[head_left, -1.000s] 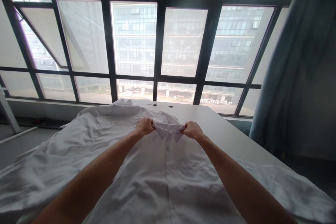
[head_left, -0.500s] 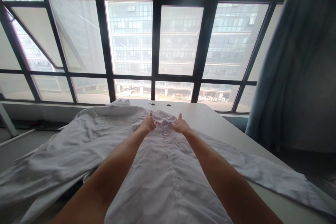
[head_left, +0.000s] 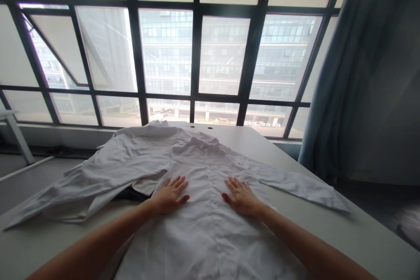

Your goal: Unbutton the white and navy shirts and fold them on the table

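A white button-up shirt (head_left: 203, 236) lies front side up on the table, its collar toward the window and its right-hand sleeve stretched out to the right. My left hand (head_left: 171, 195) rests flat on the left half of the shirt's chest, fingers spread. On the other side of the button line, my right hand (head_left: 242, 197) lies palm down on the cloth, fingers apart. To the left, more white garments (head_left: 121, 157) are heaped, overlapping the shirt. Its lower hem runs out of view toward me.
The white table (head_left: 305, 223) reaches toward the large framed window (head_left: 223, 57). Something dark (head_left: 133, 193) shows beneath the garments on the left. A blue-grey curtain (head_left: 334, 78) hangs at the right, and a white table leg (head_left: 21, 138) stands at far left.
Both hands have left the collar and moved back toward me, spreading flat on the chest of the shirt. The view has shifted slightly.
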A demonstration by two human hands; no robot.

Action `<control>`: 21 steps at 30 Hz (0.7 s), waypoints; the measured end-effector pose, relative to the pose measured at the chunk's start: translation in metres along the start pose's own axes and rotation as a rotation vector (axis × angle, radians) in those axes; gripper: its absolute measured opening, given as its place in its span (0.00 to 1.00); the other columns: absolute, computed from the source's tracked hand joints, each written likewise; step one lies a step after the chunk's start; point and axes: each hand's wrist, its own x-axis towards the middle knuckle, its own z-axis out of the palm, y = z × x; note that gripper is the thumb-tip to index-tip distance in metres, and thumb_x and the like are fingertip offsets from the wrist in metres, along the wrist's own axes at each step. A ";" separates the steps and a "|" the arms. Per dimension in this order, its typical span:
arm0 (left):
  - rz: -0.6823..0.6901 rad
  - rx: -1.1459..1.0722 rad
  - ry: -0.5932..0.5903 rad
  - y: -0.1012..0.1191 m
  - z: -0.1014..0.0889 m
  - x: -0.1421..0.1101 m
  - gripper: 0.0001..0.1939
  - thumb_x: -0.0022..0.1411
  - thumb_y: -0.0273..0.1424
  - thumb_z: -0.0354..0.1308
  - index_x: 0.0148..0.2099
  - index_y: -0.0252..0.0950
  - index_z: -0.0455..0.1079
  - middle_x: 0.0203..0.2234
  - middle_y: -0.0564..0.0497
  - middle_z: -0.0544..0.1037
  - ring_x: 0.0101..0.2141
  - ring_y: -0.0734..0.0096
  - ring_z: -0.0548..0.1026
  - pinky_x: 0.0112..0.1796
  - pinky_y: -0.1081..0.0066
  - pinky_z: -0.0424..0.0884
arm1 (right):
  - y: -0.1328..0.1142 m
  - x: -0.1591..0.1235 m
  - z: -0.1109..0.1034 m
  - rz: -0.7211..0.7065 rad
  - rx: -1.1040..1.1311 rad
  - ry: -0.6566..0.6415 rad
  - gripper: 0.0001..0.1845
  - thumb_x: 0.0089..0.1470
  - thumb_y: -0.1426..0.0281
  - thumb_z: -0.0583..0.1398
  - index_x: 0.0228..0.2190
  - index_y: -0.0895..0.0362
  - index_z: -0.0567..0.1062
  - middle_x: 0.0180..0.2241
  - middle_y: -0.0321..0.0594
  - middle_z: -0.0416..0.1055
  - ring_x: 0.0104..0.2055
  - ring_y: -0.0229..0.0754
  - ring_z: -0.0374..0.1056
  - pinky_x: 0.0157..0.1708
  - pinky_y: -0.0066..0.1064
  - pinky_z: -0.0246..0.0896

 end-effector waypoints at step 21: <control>-1.192 0.003 0.639 -0.146 -0.070 -0.105 0.25 0.63 0.42 0.57 0.52 0.27 0.71 0.48 0.33 0.74 0.46 0.43 0.74 0.41 0.53 0.72 | 0.130 0.009 0.015 0.146 0.093 0.478 0.20 0.61 0.59 0.52 0.45 0.56 0.77 0.51 0.48 0.73 0.54 0.53 0.68 0.53 0.41 0.60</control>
